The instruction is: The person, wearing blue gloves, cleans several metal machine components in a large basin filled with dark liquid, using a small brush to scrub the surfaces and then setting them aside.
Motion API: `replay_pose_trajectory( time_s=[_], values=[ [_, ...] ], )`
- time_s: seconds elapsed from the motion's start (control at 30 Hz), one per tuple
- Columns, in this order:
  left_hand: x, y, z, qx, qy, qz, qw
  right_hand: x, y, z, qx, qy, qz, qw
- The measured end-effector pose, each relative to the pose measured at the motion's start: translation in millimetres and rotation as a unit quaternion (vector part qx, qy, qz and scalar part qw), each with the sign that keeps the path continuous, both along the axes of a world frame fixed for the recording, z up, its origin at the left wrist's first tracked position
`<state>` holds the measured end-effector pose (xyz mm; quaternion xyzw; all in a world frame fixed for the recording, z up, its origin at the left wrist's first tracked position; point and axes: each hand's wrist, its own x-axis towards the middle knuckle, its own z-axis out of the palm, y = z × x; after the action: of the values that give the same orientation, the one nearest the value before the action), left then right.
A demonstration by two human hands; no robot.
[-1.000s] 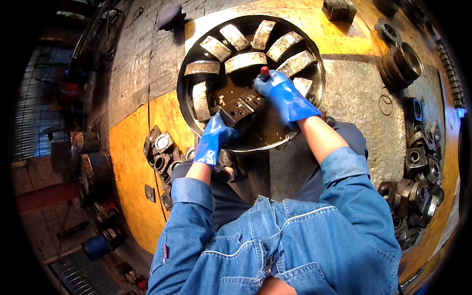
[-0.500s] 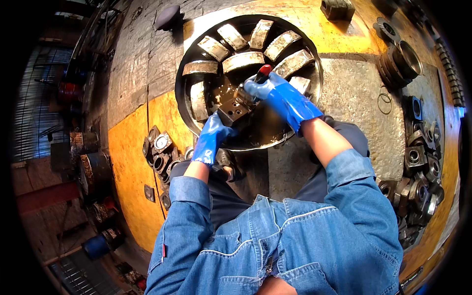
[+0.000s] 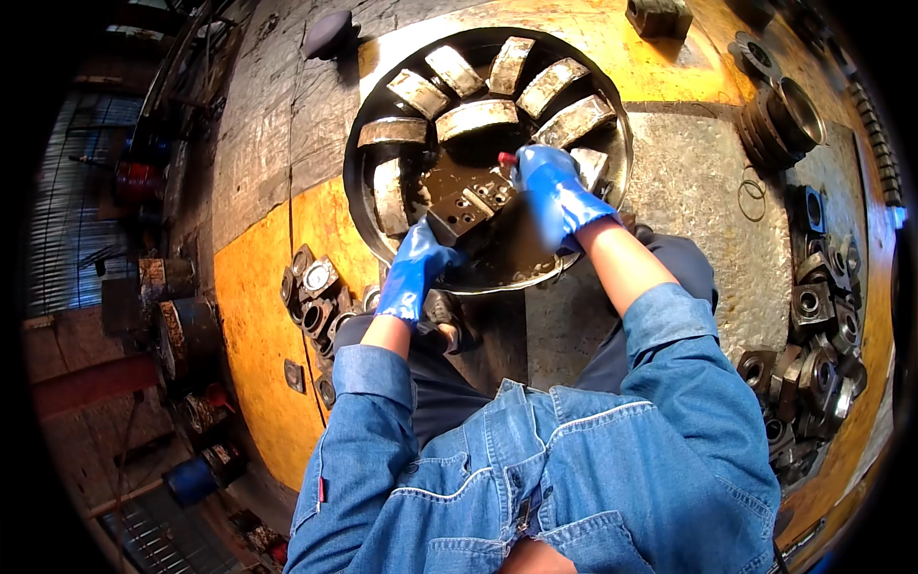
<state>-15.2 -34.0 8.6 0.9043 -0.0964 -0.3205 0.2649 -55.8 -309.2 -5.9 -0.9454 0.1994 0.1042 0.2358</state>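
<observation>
Step in hand, by my read: cleaning or dressing the dark metal block point(image 3: 466, 203) that sits in the middle of the round black pan point(image 3: 612, 206).

Right hand point(image 3: 555, 191), blue-gloved, is closed around a small red-tipped tool point(image 3: 507, 159); tip sits at the block's far-right corner, touching or just off it, can't tell which. Left hand point(image 3: 413, 270), also gloved, rests on the pan's near-left rim with fingers curled toward the block's near corner. Whether it actually grips the block or only braces against it is hidden.

Block lies between the two hands, flat or slightly tilted, with holes on its top face showing. Grey curved metal segments point(image 3: 475, 117) fan around it along the pan's far and left wall.

Next move likely calls for the left hand pinning the block steady while the tool works across the top face; the oily surface may slip.

Pan sits on a yellow-and-grey desk point(image 3: 253, 306). Loose square bearing housings point(image 3: 314, 287) just left of the pan, more well to its right point(image 3: 813, 335).
</observation>
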Motion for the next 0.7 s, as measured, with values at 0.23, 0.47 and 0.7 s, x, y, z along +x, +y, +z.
replay_pose_trajectory(
  time_s=[0.23,0.47,0.7],
  values=[
    [-6.2,0.2,10.3,-0.043,-0.015,-0.013,0.999,-27.0,50.0,78.6,0.681,-0.202,-0.049,0.702],
    [0.6,1.4,6.4,0.006,0.043,-0.008,0.999,-48.9,42.5,91.0,0.445,-0.105,0.038,0.889],
    [2.5,2.1,-10.7,-0.075,0.014,-0.044,0.996,-17.1,50.0,42.8,0.651,-0.111,-0.048,0.750]
  ],
)
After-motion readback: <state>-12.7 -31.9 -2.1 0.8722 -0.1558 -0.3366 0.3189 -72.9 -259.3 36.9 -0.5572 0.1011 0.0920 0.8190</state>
